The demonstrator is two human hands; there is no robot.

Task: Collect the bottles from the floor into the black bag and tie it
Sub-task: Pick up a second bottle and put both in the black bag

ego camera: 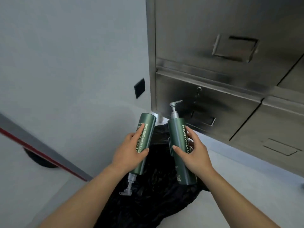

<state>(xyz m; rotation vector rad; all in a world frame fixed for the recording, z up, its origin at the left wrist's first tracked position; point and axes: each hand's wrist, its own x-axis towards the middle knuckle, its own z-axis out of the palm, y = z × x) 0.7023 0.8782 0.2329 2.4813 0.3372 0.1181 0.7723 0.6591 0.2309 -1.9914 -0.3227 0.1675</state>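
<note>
Two green bottles in the air at once here! The left hand (130, 150) grips the left bottle (147, 122) round its middle, fingers (139, 129) laid along the label and thumb clamped across the front. That one is upside down, its pump aimed down at the bag (156, 199). The right hand (195, 153) wraps the right bottle (176, 134) the other way up, pump on top, thumb across the front and the other fingers curled round the far side. The bottles sit side by side with a gap between them, both above the bag. The black bag lies crumpled on the floor (246, 186), in the corner where the pale wall (65, 63) meets the steel cabinet (213, 104), and spreads back toward the person. I cannot tell where its mouth is.
</note>
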